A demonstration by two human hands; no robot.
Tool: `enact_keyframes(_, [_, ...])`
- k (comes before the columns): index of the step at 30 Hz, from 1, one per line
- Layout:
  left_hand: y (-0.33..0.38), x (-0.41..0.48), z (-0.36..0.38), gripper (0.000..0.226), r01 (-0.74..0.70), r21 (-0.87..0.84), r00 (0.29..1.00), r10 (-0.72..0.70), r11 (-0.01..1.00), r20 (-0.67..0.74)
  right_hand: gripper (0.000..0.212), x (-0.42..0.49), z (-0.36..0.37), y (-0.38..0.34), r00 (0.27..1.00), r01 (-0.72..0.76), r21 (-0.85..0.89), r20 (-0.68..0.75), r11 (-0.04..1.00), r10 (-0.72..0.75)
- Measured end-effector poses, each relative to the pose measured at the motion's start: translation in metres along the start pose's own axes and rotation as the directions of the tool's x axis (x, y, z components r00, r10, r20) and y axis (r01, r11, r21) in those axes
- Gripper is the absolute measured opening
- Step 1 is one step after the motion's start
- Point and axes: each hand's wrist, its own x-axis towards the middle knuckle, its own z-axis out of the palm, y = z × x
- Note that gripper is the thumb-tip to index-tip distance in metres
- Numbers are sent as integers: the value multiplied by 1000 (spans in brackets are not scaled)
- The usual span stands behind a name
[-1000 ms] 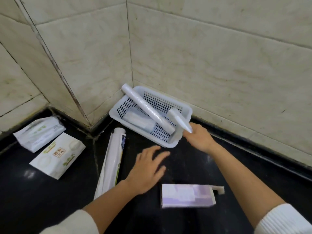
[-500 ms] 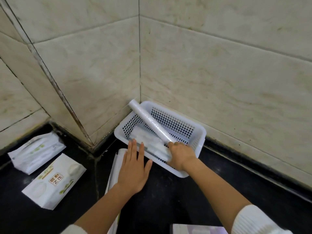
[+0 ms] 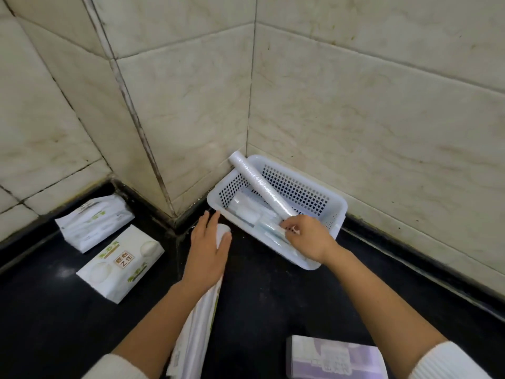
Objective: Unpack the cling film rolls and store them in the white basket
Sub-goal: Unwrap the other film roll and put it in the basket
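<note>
A white perforated basket point(image 3: 306, 187) stands in the tiled corner on the black counter. One long cling film roll point(image 3: 261, 186) leans across it, its far end over the back rim. Other rolls point(image 3: 247, 210) lie flat inside. My right hand point(image 3: 307, 237) is over the basket's near end, fingers closed on a clear roll point(image 3: 270, 232) lying inside. My left hand point(image 3: 209, 248) rests flat, fingers spread, on the top end of a long packaged roll point(image 3: 198, 328) lying on the counter to the basket's left.
Two white soft packs point(image 3: 120, 262) point(image 3: 94, 221) lie at the left on the black counter. A pale purple box point(image 3: 336, 358) lies at the bottom near my right sleeve. Tiled walls close in behind the basket and to the left.
My right hand carried a roll from the basket's near rim down into the basket. My left hand moved forward onto the packaged roll. The camera tilted and moved closer.
</note>
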Motion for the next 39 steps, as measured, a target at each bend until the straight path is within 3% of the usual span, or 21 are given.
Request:
enact_keyframes(2, [-21,-16,-25,50,157,-123,977,-173,980,-127,23,-14,4,-18,990,36,156,-137,987,-14])
enact_keyframes(4, [-46,-37,-48,43,298,-252,926,-343,921,-157,16,-33,17,-40,980,56,314,-197,948,7])
enact_keyframes(8, [-79,-81,-57,41,497,-256,865,-495,829,77,19,-62,76,-81,999,21,437,-44,899,-2])
enact_keyframes(11, [-81,-104,-44,57,517,-231,854,-478,824,207,25,-71,119,-105,998,-31,444,56,896,7])
enact_keyframes(16, [-80,-123,-27,76,495,-178,859,-449,850,247,28,-74,159,-128,996,-76,351,-14,933,86])
enact_keyframes(20, [-78,-123,-27,51,439,-173,895,-411,882,174,21,-67,166,-131,985,-151,228,-52,962,167])
enact_keyframes(24, [-82,-123,-33,30,400,-189,916,-382,897,125,35,-62,170,-125,948,-317,196,60,928,311])
enact_keyframes(27, [-85,-125,-37,24,412,-232,910,-388,881,145,40,-62,178,-121,900,-436,245,139,866,414])
enact_keyframes(31, [-89,-125,-44,37,434,-263,896,-381,862,230,56,-61,188,-120,874,-486,327,193,811,446])
enact_keyframes(35, [-91,-123,-50,41,461,-225,877,-402,858,262,65,-63,179,-109,836,-547,517,308,658,454])
enact_keyframes(37, [-92,-121,-53,41,488,-197,856,-423,850,296,61,-72,165,-101,838,-545,569,354,616,415])
enact_keyframes(39, [-93,-119,-56,42,514,-160,827,-437,843,354,52,-86,148,-92,863,-504,567,352,652,362])
